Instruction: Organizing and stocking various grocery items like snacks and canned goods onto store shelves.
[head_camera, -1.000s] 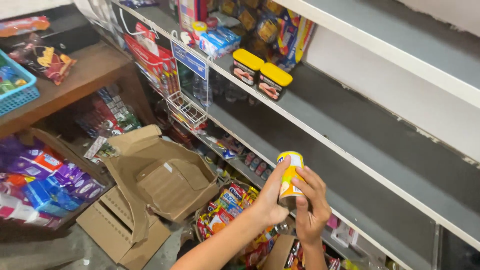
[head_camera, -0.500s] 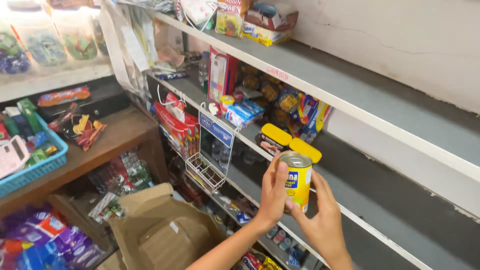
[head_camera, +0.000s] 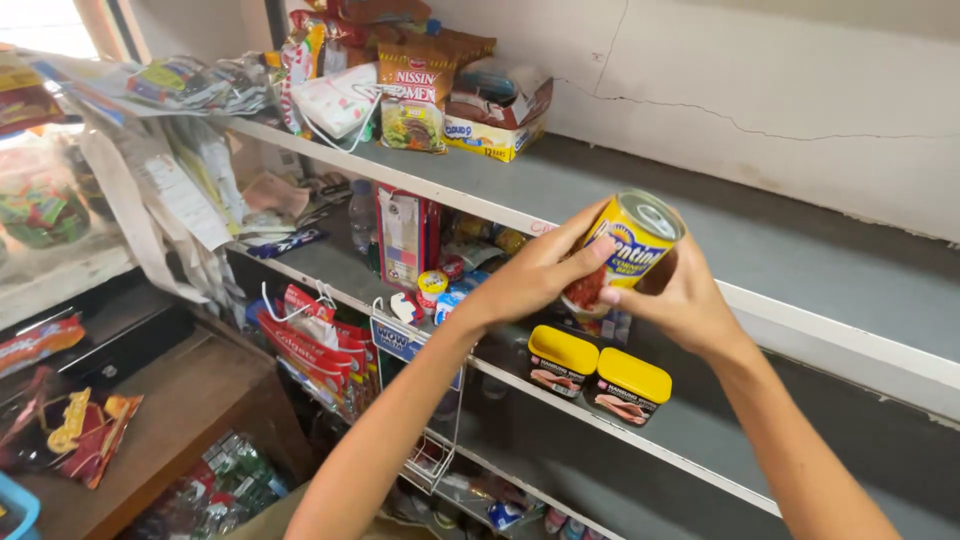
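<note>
Both my hands hold a yellow round can (head_camera: 632, 243) with a silver lid, tilted, at the front edge of the upper grey shelf (head_camera: 700, 215). My left hand (head_camera: 535, 270) grips its left side with fingers across the label. My right hand (head_camera: 682, 300) cups it from the right and below. Two yellow-lidded rectangular tins (head_camera: 598, 378) stand on the shelf just beneath my hands.
Noodle packets and a small carton (head_camera: 495, 110) sit at the upper shelf's left end. Boxes, a bottle and small packets crowd the middle shelf's left part (head_camera: 410, 240). A wire rack (head_camera: 420, 400) hangs off the shelf edge. A wooden counter (head_camera: 150, 420) with snack packs lies lower left.
My hands have lifted the can from the lower shelf level up to the upper shelf's edge. My view has risen with it, and the cardboard box on the floor has dropped out of sight.
</note>
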